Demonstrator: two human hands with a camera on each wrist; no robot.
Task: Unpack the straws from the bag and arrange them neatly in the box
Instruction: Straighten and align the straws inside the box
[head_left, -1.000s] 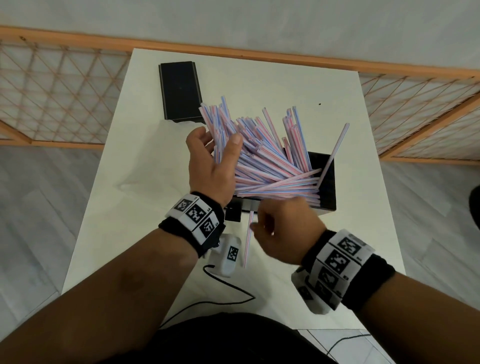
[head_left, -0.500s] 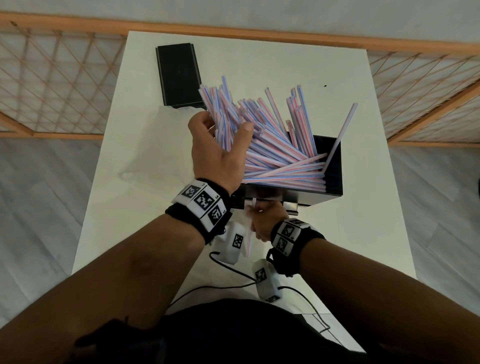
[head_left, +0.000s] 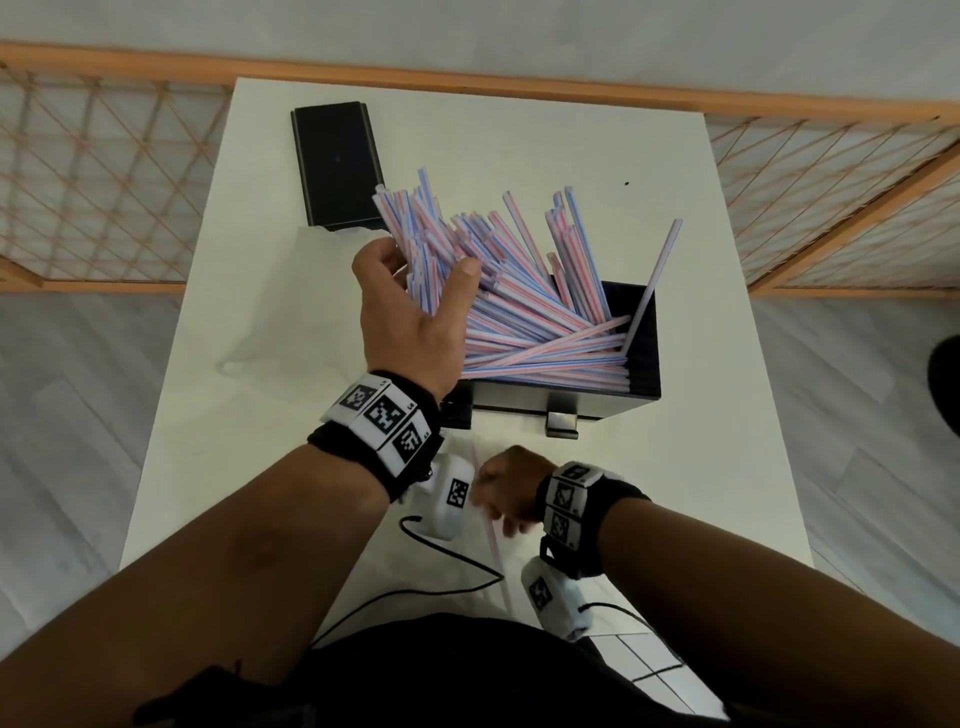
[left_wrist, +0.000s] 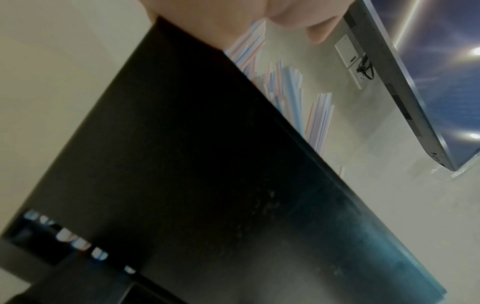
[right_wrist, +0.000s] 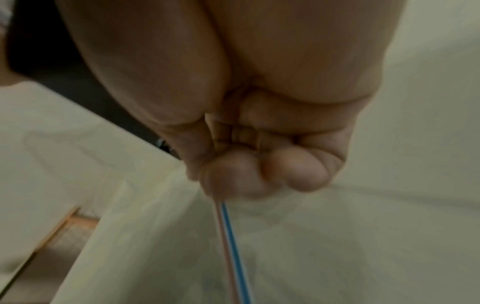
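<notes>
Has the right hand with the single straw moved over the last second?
Yes. The right hand, pinching one straw, has pulled back from the black box toward the person, to the table's near edge.

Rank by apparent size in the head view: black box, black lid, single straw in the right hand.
1. black box, though straws hide much of it
2. black lid, close to it; farther away, so unsure
3. single straw, clearly smallest
</notes>
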